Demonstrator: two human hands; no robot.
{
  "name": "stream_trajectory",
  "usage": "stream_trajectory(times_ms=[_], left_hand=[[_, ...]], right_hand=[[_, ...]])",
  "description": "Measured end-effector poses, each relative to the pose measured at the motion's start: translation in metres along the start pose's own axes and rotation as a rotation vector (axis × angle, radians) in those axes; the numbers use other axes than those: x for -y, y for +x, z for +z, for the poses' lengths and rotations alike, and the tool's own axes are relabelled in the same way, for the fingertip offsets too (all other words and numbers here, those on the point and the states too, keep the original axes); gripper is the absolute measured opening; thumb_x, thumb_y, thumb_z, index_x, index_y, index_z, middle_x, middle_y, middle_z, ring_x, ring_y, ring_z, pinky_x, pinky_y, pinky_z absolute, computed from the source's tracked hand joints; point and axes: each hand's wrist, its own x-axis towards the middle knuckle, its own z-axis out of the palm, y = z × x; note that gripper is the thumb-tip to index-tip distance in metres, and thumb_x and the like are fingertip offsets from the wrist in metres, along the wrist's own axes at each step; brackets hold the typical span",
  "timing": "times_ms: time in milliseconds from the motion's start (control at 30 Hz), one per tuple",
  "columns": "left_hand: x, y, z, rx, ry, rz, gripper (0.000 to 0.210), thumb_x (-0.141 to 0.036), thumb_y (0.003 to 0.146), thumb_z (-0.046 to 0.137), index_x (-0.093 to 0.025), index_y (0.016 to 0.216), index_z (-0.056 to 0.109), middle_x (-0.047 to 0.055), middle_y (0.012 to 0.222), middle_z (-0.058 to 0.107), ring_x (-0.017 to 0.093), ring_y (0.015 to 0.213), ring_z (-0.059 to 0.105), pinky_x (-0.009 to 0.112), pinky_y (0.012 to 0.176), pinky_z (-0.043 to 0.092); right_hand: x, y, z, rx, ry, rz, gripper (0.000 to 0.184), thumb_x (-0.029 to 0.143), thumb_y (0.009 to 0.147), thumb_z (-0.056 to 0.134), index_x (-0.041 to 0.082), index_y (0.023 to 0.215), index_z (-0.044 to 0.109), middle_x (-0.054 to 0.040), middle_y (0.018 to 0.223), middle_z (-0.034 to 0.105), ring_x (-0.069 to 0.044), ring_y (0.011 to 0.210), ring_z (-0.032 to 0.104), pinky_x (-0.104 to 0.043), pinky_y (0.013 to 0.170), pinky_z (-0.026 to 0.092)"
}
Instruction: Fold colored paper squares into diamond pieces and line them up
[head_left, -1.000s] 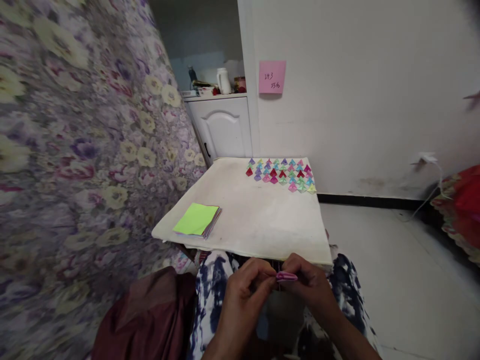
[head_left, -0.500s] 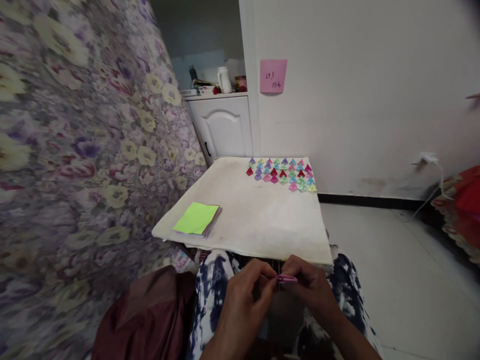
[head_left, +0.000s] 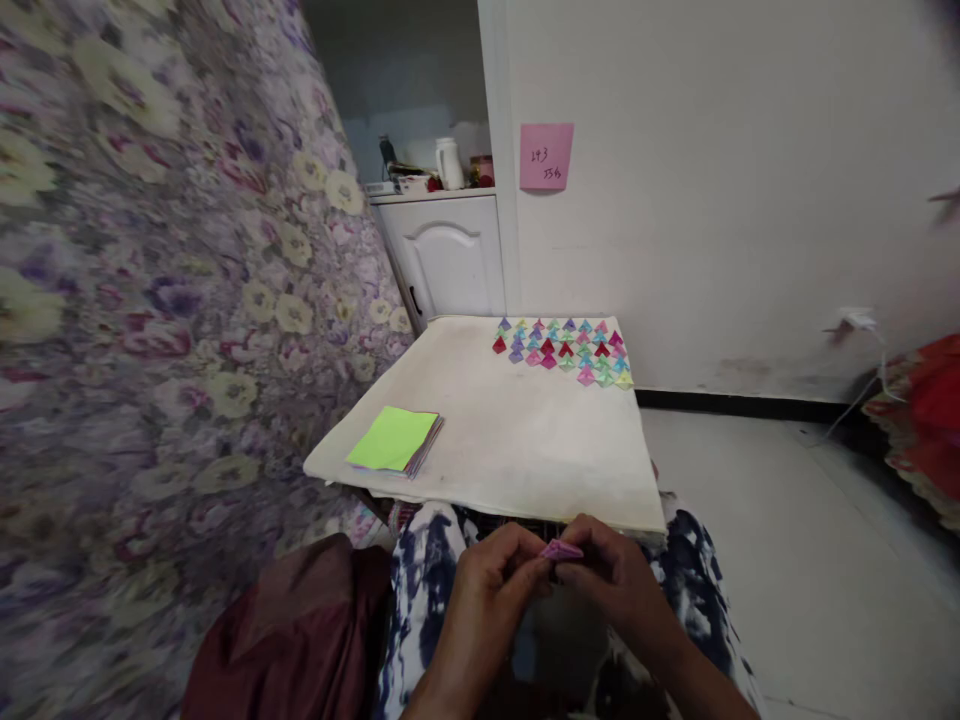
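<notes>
A small folded pink paper (head_left: pixel 562 550) is pinched between both hands, just in front of the table's near edge and above the lap. My left hand (head_left: pixel 499 585) grips its left end between thumb and fingers. On the other side, my right hand (head_left: pixel 615 570) is closed on its right end. A stack of square paper sheets (head_left: pixel 394 440), bright green on top, lies at the table's left front. Several small folded paper pieces (head_left: pixel 566 350) in many colours stand in rows at the far right of the table.
The table (head_left: pixel 510 440) has a cream cover. A floral curtain (head_left: pixel 187 330) hangs along the left, with dark red cloth (head_left: pixel 285 630) below it. Behind stand a white cabinet (head_left: pixel 454 260) and a wall with a pink note (head_left: pixel 546 157). A white plug (head_left: pixel 855 318) is at right.
The pink paper has turned between the fingers and now shows a pointed, wider side. Both hands have shifted slightly, the right fingers moving a little left. The stack and rows stay put.
</notes>
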Motion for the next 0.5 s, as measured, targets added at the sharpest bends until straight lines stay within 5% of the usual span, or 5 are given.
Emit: stream_trajectory(times_ms=[500], left_hand=[[0.0054, 0.0067, -0.0038, 0.123, -0.376, -0.147, 0.017, -0.029, 0.078, 0.061, -0.012, 0.081, 0.061, 0.002, 0.067, 0.063, 0.012, 0.056, 0.059, 0.022, 0.053, 0.044]], right_hand=[[0.0016, 0.0002, -0.0004, -0.034, -0.083, -0.042, 0.008, 0.026, 0.079, 0.061, 0.018, 0.077, 0.062, 0.0000, 0.072, 0.059, -0.014, 0.069, 0.055, -0.024, 0.063, 0.041]])
